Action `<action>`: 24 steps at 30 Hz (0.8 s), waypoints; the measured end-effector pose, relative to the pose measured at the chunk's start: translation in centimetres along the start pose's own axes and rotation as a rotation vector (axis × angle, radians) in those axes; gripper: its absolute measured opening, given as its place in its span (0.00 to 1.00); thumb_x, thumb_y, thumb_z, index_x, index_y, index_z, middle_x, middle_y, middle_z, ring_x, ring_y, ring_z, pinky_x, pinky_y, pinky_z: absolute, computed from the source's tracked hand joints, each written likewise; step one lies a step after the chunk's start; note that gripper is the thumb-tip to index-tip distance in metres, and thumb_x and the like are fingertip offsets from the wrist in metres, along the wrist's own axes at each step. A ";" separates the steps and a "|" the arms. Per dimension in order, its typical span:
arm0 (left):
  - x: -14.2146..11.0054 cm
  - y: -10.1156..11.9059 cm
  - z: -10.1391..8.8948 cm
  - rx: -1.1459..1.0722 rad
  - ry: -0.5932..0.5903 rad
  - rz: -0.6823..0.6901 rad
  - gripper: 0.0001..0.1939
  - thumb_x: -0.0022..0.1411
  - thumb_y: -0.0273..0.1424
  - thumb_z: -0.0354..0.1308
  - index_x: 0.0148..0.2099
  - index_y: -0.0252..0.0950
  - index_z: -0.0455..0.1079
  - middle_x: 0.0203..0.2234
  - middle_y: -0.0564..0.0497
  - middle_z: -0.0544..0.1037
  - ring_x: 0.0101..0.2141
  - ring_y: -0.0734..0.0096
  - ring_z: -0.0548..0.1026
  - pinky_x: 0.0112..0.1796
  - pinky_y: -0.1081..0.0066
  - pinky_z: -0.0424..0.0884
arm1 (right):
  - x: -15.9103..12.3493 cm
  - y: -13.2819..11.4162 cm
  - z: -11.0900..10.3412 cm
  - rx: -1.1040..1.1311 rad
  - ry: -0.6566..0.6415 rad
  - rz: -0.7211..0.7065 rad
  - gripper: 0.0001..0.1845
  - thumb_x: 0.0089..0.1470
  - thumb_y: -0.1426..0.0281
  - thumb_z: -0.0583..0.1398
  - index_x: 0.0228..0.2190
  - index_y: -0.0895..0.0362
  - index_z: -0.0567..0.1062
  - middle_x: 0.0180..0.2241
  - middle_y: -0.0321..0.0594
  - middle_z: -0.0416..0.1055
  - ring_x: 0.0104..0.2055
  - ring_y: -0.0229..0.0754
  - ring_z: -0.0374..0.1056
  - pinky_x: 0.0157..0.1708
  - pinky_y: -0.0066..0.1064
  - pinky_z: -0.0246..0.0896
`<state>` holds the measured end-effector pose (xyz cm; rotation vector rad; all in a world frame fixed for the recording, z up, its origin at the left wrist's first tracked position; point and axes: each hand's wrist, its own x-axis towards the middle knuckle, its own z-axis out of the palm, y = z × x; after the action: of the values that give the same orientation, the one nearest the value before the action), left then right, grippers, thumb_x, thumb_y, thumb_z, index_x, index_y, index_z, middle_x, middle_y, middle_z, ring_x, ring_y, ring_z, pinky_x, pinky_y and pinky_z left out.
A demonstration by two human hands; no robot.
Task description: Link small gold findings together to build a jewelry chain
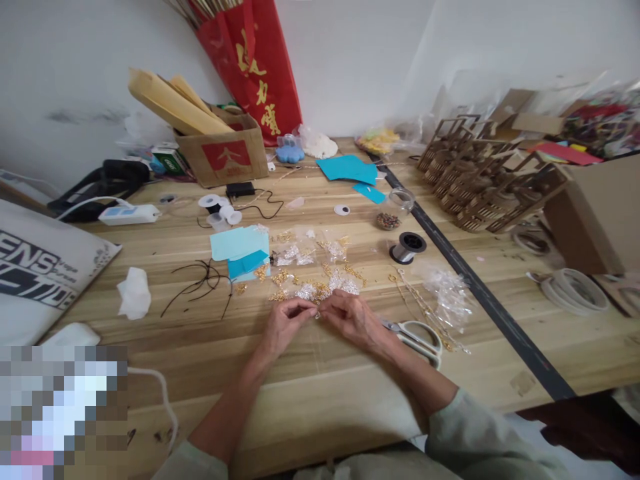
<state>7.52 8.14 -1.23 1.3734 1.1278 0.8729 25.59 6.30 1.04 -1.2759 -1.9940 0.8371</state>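
Note:
My left hand [286, 325] and my right hand [354, 320] meet fingertip to fingertip low over the wooden table. Both are pinched closed around something tiny. A small shiny ring-like piece [317, 315] shows just under the fingertips; which hand grips it I cannot tell. Right beyond my fingers lie piles of silver beads or findings [306, 291] and gold ones [281, 295], some in small clear bags [295, 253]. Scissors with pale handles [420, 337] rest beside my right forearm, their blades partly hidden.
A spool of wire [408, 248], a glass jar of beads [390, 219], gold chains [417, 303] and crumpled clear bags [447, 293] lie to the right. Black cords [197, 283] and blue card pieces [240, 247] are at left. Brown wooden lantern-like frames [480, 183] stand behind right.

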 end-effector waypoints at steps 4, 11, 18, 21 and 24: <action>-0.1 0.0 0.1 -0.023 -0.008 0.011 0.08 0.49 0.33 0.64 0.30 0.34 0.77 0.25 0.49 0.80 0.28 0.69 0.74 0.31 0.73 0.68 | -0.1 0.0 0.4 0.025 0.029 -0.002 0.08 0.55 0.69 0.59 0.30 0.58 0.77 0.25 0.36 0.67 0.25 0.35 0.60 0.26 0.26 0.52; -0.4 0.4 -0.2 -0.016 -0.042 -0.043 0.12 0.52 0.38 0.61 0.30 0.34 0.75 0.20 0.53 0.74 0.19 0.78 0.63 0.21 0.77 0.59 | -0.3 0.4 0.8 0.086 0.027 0.053 0.11 0.55 0.65 0.59 0.28 0.58 0.76 0.19 0.31 0.60 0.21 0.33 0.53 0.22 0.24 0.47; -0.3 0.2 -0.6 0.017 -0.146 -0.059 0.15 0.52 0.41 0.59 0.27 0.33 0.73 0.17 0.55 0.69 0.18 0.79 0.61 0.19 0.78 0.57 | -0.4 0.5 0.9 0.112 0.016 0.057 0.08 0.53 0.66 0.60 0.28 0.58 0.76 0.18 0.30 0.58 0.21 0.32 0.51 0.21 0.24 0.45; -0.4 0.3 -0.7 0.014 -0.183 -0.032 0.13 0.53 0.39 0.59 0.26 0.33 0.73 0.17 0.54 0.70 0.19 0.78 0.62 0.20 0.78 0.58 | -0.4 0.6 0.9 0.140 0.000 0.043 0.08 0.54 0.67 0.60 0.29 0.59 0.75 0.21 0.32 0.62 0.22 0.33 0.53 0.22 0.24 0.47; -0.5 0.4 -0.8 0.006 -0.202 -0.021 0.12 0.54 0.38 0.59 0.27 0.33 0.74 0.17 0.55 0.70 0.18 0.79 0.61 0.19 0.79 0.57 | -0.4 0.6 0.8 0.149 -0.006 0.032 0.07 0.54 0.68 0.60 0.29 0.58 0.75 0.20 0.31 0.60 0.23 0.33 0.53 0.23 0.25 0.48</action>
<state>6.74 7.94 -0.74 1.4183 0.9888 0.6985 25.45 6.03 0.02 -1.2234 -1.8828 0.9864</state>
